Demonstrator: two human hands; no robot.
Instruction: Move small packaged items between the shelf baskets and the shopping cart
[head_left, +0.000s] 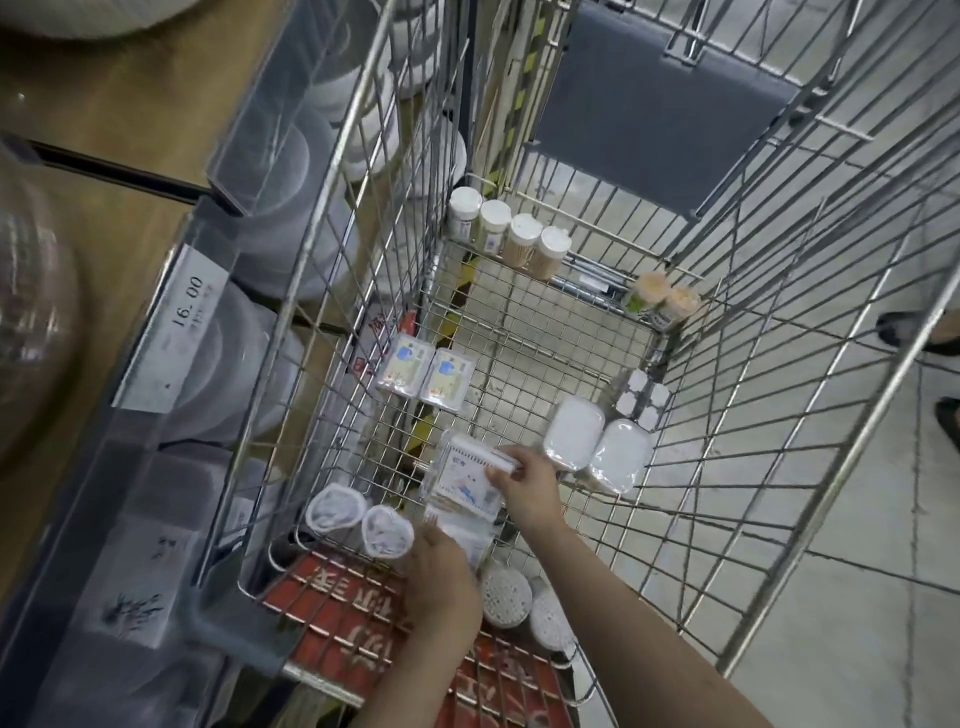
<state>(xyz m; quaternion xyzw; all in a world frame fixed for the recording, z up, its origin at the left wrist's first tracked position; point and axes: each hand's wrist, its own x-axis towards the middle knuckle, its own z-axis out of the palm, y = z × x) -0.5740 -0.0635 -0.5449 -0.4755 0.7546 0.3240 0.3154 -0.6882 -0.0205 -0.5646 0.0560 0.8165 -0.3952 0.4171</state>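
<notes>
I look down into a wire shopping cart (524, 358). My right hand (527, 480) grips the upper right corner of a clear flat pack with a blue-and-white label (462, 480), held just above the cart floor. My left hand (441, 582) rests lower, fingers closed on a second clear pack (467, 535) beneath the first. Around them lie two heart-shaped clear boxes (358, 519), two blue-labelled packs (423, 376), two white oval packs (597, 447) and two round tubs of cotton swabs (524, 605).
Several white-capped toothpick jars (509, 234) line the cart's far left corner, with two more tubs (662, 301) at the far right. A shelf with a 16.00 price tag (176, 327) and white dishes stands left. Someone's shoes (919, 332) show at the right.
</notes>
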